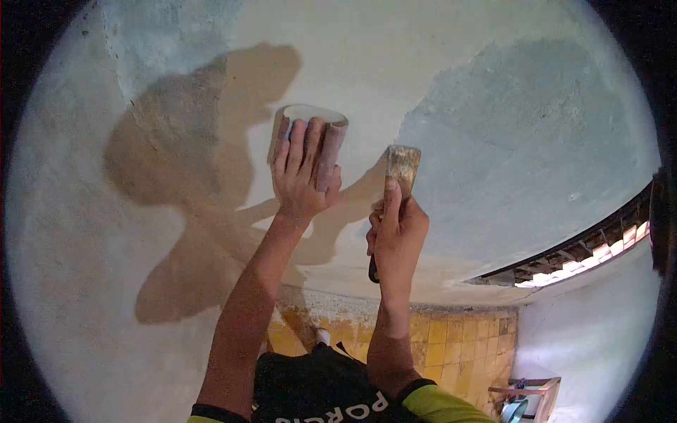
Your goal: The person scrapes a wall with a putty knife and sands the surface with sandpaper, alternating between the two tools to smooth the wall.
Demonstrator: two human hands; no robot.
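My left hand (302,173) presses a sheet of sandpaper (331,151) flat to the wall, its fingers stretched over the sheet. The paper's brownish side edges curl up around the fingers. To the right, my right hand (398,222) grips a putty knife (403,166) upright, thumb along the stained blade. The knife's dark handle end shows below the fist. Both hands are in front of the plastered wall (338,63), which has a pale area and a large grey-blue patch (529,134) on the right.
Yellow floor tiles (451,338) run along the wall's foot. At lower right stands a wooden frame (546,395) with a bluish object in it, near a white wall (585,345). A slatted opening (592,257) lets in light. Shadows of my arms fall across the left wall.
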